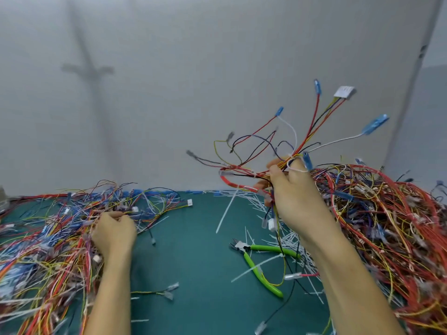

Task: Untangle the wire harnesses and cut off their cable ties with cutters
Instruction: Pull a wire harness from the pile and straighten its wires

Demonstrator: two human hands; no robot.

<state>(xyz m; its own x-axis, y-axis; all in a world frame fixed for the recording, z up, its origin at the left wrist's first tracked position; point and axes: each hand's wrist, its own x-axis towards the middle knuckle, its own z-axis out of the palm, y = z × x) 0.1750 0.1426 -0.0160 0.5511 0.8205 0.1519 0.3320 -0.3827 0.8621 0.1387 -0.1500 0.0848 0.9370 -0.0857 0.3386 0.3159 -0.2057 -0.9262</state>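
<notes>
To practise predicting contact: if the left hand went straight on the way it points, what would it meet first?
More of the wire pile: the left hand grips wires at its edge. The wall lies beyond; depth is unclear.

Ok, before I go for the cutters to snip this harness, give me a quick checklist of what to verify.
1. Harness gripped: ok. The right hand holds the harness lifted above the mat.
2. Harness clear of the right pile: cannot tell; they overlap behind the hand.
3. Cutters free to pick up: not ok; a cut tie lies across the green handles.
4. Left hand free: cannot tell; its fingers are curled in the left pile.
5. Cable tie to cut located: cannot tell; the bundle is blurred.
</notes>
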